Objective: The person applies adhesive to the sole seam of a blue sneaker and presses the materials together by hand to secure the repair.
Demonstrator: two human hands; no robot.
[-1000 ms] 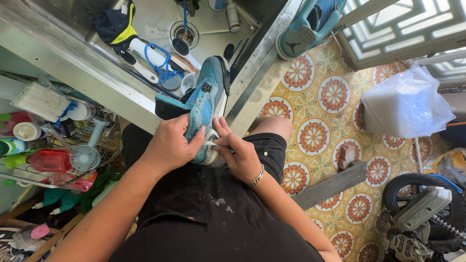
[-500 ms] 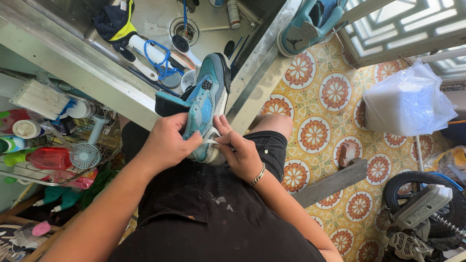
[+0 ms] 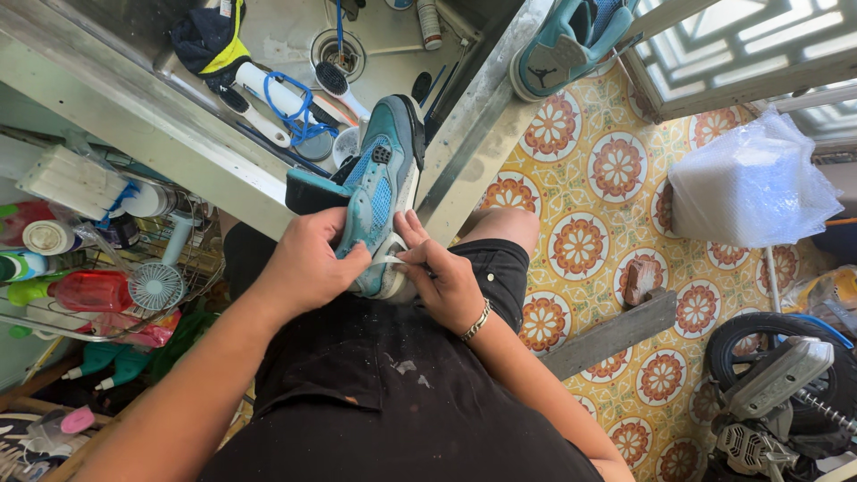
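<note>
1. At frame centre, left hand grasps a teal sneaker over the lap.
2. Right hand pinches a small white item at its sole.
3. Risk: one-handed support; sneaker could slip into the sink.

A second teal sneaker sits on the steel sink edge. Brushes lie in the basin. A bubble-wrapped bundle and wooden plank rest on the patterned floor tiles.
</note>
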